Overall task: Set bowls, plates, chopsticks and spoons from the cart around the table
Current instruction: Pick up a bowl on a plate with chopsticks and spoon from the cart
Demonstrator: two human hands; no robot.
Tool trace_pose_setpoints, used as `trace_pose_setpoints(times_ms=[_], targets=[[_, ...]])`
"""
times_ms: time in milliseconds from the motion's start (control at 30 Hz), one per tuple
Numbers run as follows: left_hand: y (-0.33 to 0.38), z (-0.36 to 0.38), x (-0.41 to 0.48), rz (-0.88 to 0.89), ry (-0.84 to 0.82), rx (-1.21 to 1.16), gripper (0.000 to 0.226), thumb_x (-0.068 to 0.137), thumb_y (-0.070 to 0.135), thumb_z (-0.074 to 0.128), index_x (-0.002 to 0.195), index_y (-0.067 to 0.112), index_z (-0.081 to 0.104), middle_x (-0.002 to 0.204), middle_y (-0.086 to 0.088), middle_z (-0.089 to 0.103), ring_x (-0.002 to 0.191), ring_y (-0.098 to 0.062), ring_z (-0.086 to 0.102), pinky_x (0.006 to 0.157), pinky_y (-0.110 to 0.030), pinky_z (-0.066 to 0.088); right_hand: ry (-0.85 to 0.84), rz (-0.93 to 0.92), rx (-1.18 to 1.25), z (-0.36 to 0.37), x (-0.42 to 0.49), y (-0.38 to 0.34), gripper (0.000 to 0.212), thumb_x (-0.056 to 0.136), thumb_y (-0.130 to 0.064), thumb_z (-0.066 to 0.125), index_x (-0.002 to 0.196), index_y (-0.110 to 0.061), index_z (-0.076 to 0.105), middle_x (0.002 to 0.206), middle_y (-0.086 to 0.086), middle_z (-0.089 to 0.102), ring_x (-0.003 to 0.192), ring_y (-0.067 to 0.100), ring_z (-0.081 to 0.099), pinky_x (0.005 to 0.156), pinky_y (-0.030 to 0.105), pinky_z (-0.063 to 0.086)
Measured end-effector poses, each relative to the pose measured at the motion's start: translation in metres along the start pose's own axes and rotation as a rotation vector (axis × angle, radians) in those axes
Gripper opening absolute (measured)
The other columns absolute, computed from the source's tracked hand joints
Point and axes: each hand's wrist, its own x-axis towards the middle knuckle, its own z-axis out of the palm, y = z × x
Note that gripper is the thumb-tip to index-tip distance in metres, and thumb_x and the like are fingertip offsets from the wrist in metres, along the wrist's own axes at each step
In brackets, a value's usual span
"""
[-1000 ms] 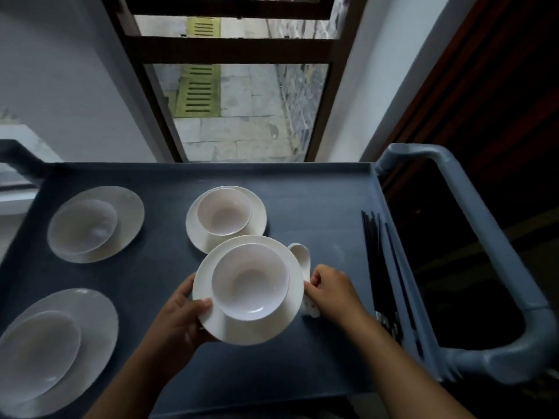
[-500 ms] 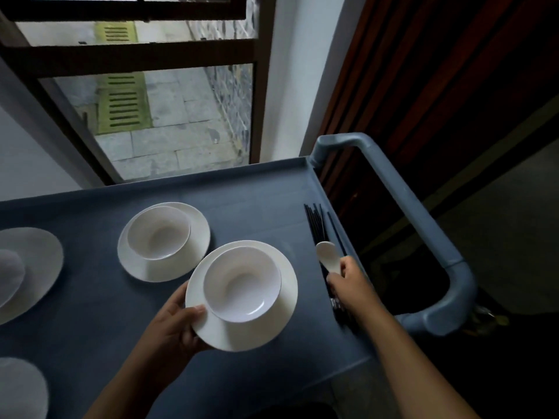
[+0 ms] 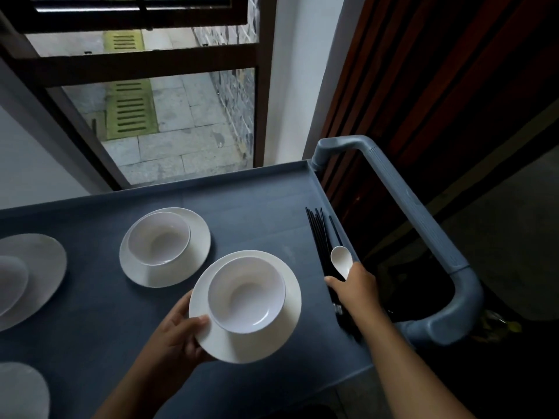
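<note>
My left hand grips the rim of a white plate that carries a white bowl, held just above the grey cart top. My right hand holds a white spoon, its bowl pointing away from me, and its fingers reach down onto the bundle of black chopsticks lying along the cart's right edge. A second plate with a bowl rests on the cart behind the held set. More plates with bowls sit at the left edge.
The cart's grey handle loops around to the right of the chopsticks. Behind the cart are a dark-framed window and a white wall; dark wood panelling stands to the right. Another plate lies at the bottom left.
My right hand carried the spoon from beside the plate over to the chopsticks at the cart's right edge and lowered its fingers onto them. The view swung right; the plate stayed in my left hand.
</note>
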Motion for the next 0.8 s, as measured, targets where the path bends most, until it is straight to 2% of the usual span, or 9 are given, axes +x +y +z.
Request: trace_pose_setpoints(times_ms=[67,133,233,333,467,567,667,767,800], targets=[[-0.001,0.000,0.000,-0.002,0.005,0.004,0.060,0.082,0.000,0.050,0.134,0.030,0.058,0.129,-0.015,0.065,0.099,-0.033,0.071,0.070,-0.052,0.057,-0.003,0.016,0.003,-0.002,0.004,0.004,0.043,0.080,-0.035,0.080,0.097,-0.002,0.058,0.100,0.018,0.067,0.082,0.031,0.059,0.067,0.031,0.043],[-0.003,0.000,0.001,-0.004,0.011,-0.002,0.060,0.083,0.000,0.050,0.133,0.030,0.059,0.129,-0.014,0.065,0.099,-0.033,0.071,0.069,-0.052,0.057,-0.015,0.037,0.037,-0.004,0.009,0.007,0.037,0.082,-0.032,0.079,0.095,-0.002,0.062,0.092,0.015,0.068,0.082,0.032,0.063,0.064,0.031,0.044],[-0.004,0.001,0.003,-0.015,0.010,-0.024,0.059,0.083,0.000,0.051,0.132,0.031,0.060,0.131,-0.013,0.065,0.103,-0.034,0.070,0.073,-0.054,0.057,-0.035,0.046,0.063,-0.006,0.013,0.009,0.026,0.085,-0.027,0.076,0.091,-0.005,0.065,0.083,0.010,0.067,0.080,0.029,0.066,0.059,0.028,0.044],[-0.005,0.003,0.004,-0.016,0.006,-0.017,0.059,0.083,0.000,0.050,0.133,0.030,0.059,0.133,-0.014,0.064,0.105,-0.034,0.069,0.079,-0.055,0.056,-0.024,0.018,0.032,-0.009,0.011,0.008,0.019,0.087,-0.023,0.072,0.083,-0.006,0.065,0.080,0.011,0.067,0.078,0.030,0.066,0.060,0.028,0.043],[-0.007,0.006,0.004,0.005,0.017,-0.007,0.059,0.085,-0.002,0.047,0.134,0.030,0.058,0.133,-0.015,0.063,0.105,-0.037,0.068,0.076,-0.057,0.056,0.018,-0.073,0.014,-0.018,0.001,0.004,0.033,0.086,-0.019,0.070,0.060,-0.015,0.050,0.062,0.003,0.056,0.063,0.025,0.057,0.048,0.025,0.031],[-0.006,0.006,0.001,0.037,0.040,0.008,0.060,0.086,-0.001,0.047,0.137,0.030,0.056,0.135,-0.016,0.061,0.107,-0.040,0.066,0.077,-0.061,0.055,0.024,-0.157,0.113,-0.027,-0.011,-0.005,0.041,0.087,-0.019,0.070,0.054,-0.017,0.044,0.054,-0.002,0.050,0.051,0.015,0.049,0.047,0.024,0.030],[-0.005,0.006,-0.007,0.092,0.086,-0.004,0.060,0.086,-0.001,0.049,0.136,0.031,0.056,0.134,-0.016,0.062,0.105,-0.039,0.068,0.073,-0.058,0.056,-0.121,-0.279,0.198,-0.032,-0.020,-0.024,0.033,0.090,-0.020,0.068,0.061,-0.012,0.053,0.061,0.001,0.054,0.058,0.017,0.053,0.053,0.029,0.038],[-0.004,0.004,-0.022,0.157,0.147,-0.034,0.058,0.084,0.000,0.051,0.133,0.031,0.059,0.131,-0.016,0.064,0.101,-0.037,0.070,0.066,-0.053,0.058,-0.329,-0.341,0.317,-0.028,-0.033,-0.050,0.011,0.098,-0.019,0.057,0.092,-0.013,0.063,0.090,0.006,0.066,0.082,0.021,0.067,0.073,0.038,0.057],[-0.005,0.002,-0.028,0.179,0.169,-0.046,0.058,0.083,0.001,0.053,0.133,0.031,0.059,0.131,-0.017,0.064,0.100,-0.037,0.070,0.065,-0.052,0.059,-0.406,-0.335,0.414,-0.024,-0.040,-0.060,0.010,0.100,-0.017,0.053,0.097,-0.012,0.061,0.092,0.007,0.067,0.080,0.021,0.070,0.071,0.039,0.059]])
